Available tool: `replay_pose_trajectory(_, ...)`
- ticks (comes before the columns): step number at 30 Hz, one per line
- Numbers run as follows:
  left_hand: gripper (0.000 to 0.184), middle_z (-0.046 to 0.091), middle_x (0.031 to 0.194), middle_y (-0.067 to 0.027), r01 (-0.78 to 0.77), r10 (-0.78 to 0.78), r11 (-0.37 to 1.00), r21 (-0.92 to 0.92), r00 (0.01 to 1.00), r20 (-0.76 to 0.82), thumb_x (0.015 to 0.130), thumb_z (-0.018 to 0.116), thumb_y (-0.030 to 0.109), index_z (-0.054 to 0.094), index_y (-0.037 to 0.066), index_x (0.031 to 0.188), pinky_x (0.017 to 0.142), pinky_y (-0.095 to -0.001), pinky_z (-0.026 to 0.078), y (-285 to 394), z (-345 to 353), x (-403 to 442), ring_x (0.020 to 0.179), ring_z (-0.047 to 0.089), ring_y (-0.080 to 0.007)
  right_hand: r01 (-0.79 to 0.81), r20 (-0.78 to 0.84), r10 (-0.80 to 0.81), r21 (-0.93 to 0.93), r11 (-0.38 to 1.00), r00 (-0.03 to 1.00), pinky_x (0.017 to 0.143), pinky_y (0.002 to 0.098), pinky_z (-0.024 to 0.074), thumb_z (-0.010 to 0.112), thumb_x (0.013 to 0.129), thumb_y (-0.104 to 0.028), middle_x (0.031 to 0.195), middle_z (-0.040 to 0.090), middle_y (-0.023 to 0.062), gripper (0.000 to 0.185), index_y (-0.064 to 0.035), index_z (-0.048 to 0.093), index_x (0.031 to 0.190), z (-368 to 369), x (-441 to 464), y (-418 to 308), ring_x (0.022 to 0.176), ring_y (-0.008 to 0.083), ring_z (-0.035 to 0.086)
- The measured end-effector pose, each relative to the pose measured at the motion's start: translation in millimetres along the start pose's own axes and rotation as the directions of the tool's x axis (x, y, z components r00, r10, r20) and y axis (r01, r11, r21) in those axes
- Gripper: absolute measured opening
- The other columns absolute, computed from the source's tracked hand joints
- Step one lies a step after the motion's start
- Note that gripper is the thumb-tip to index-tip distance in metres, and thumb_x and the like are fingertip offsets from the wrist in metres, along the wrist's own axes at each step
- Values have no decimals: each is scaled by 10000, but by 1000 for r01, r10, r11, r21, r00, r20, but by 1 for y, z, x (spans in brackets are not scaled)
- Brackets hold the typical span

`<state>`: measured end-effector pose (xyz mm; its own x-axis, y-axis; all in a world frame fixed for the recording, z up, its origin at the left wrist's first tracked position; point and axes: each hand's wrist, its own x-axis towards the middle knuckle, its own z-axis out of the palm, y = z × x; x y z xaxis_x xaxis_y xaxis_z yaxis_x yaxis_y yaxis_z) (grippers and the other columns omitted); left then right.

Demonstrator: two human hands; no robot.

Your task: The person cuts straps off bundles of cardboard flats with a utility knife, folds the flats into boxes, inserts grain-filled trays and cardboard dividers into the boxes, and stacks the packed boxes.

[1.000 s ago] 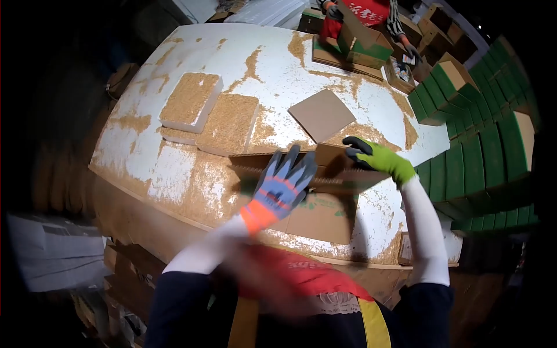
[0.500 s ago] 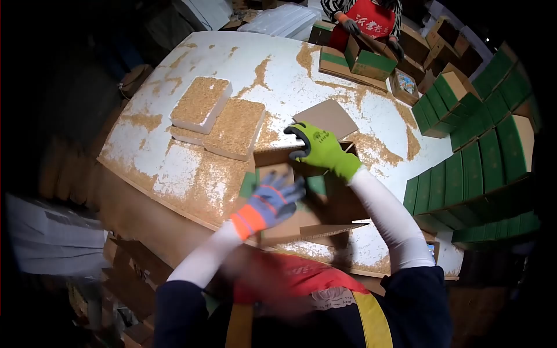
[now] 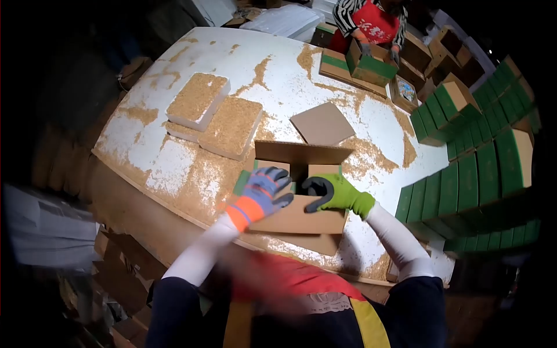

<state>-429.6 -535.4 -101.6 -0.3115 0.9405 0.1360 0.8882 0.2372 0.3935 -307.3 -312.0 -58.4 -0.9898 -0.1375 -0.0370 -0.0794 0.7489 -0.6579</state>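
Observation:
An open cardboard box (image 3: 301, 219) with green parts stands near the table's front edge, its far flap (image 3: 301, 153) raised. My left hand (image 3: 264, 191), in a blue-grey and orange glove, lies over the box's left side, fingers apart. On the right side, my right hand (image 3: 333, 193), in a green and black glove, curves its fingers over the opening, thumb apart from them. Neither hand shows anything held. Between them the inside of the box is dark. Behind the box lies a flat cardboard sheet (image 3: 322, 123).
Foam-like blocks with brown tops (image 3: 231, 126) lie on the table (image 3: 168, 174) at the left. Green boxes (image 3: 458, 180) are stacked at the right. Across the table, a person in a red apron (image 3: 377, 23) has their hands at another box (image 3: 371, 68).
My right hand has moved down and right, onto the box's right side. My left hand has shifted slightly left. The box's flaps have changed position, with the far one now upright.

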Motion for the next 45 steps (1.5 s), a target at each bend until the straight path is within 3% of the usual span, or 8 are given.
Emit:
replay_pose_trajectory(8, 793, 306, 1455, -217, 395, -346, 915, -86, 653, -673, 773, 654, 504, 422, 44, 1376, 1063, -528, 237, 14, 13, -15, 1331, 283, -401, -405, -299, 274, -633, 660, 914, 1121, 490, 191, 568, 799, -625, 1487, 245, 261, 932, -35, 270, 1456, 42, 12, 30, 1379, 418, 211)
replay_pose_trajectory(12, 824, 507, 1320, -204, 734, -784, 460, -499, 600, 158, 723, 693, 564, 493, 7, 1296, 916, -430, 448, -3, 15, -16, 1158, 525, -367, -762, -294, 731, 16, 648, 616, 888, 484, 476, 421, 815, -747, 1246, 554, 242, 963, -36, 281, 1448, 21, -29, 62, 1142, 383, 551)
replay_pose_trajectory(15, 786, 563, 1255, -188, 602, -707, 674, -428, 694, -139, 717, 716, 541, 519, 5, 1256, 859, -412, 488, 30, 0, -19, 1080, 585, -349, -873, 614, 620, 322, 367, 488, 679, 444, 556, 275, 797, -827, 1164, 619, 181, 1000, -66, 299, 1445, -40, -62, 19, 982, 335, 646)
replay_pose_trajectory(20, 940, 490, 1317, -258, -81, 6, 992, -101, 808, -590, 736, 659, 623, 382, -18, 1365, 963, -421, 431, 24, -20, -36, 1209, 502, -362, -259, 269, 391, 963, -81, 880, 925, 479, 494, 487, 916, -552, 1335, 503, 163, 727, -92, 284, 1441, 25, -121, 8, 1157, 326, 558)
replay_pose_trajectory(23, 924, 516, 1277, -268, -24, -673, -133, -991, 736, 73, 753, 664, 587, 355, -14, 1383, 935, -426, 444, 3, -33, -35, 1171, 520, -384, -77, -428, 366, 557, 827, 826, 960, 359, 441, 758, 786, -341, 1276, 503, 98, 779, -47, 342, 1376, 128, -138, 57, 1160, 218, 497)
replay_pose_trajectory(26, 743, 554, 1190, -271, 636, -631, 663, -396, 759, 163, 827, 599, 409, 339, 7, 1395, 849, -452, 480, -46, 50, -65, 984, 593, -415, -259, -187, 269, 79, 963, 945, 965, 361, 419, 791, 709, -242, 1279, 493, 132, 715, -32, 451, 1302, 155, -147, 115, 1150, 269, 492)
replay_pose_trajectory(42, 661, 585, 1138, -221, 326, -219, 761, 561, 943, -251, 882, 514, 318, 286, 21, 1427, 854, -762, 289, -29, 119, -93, 940, 607, -407, -307, -76, 348, 326, 894, 934, 548, 343, 502, 749, 755, -464, 784, 643, 89, 617, 18, 597, 1109, 54, 553, 168, 641, 190, 596)
replay_pose_trajectory(45, 663, 548, 1168, -235, 523, -539, 803, -286, 842, 29, 864, 540, 304, 294, 56, 1427, 733, -576, 450, -23, 52, -81, 909, 604, -423, -298, -105, 421, 557, 776, 901, 467, 318, 470, 786, 761, -352, 678, 571, 39, 354, -49, 611, 818, 45, 492, 125, 556, 157, 538)
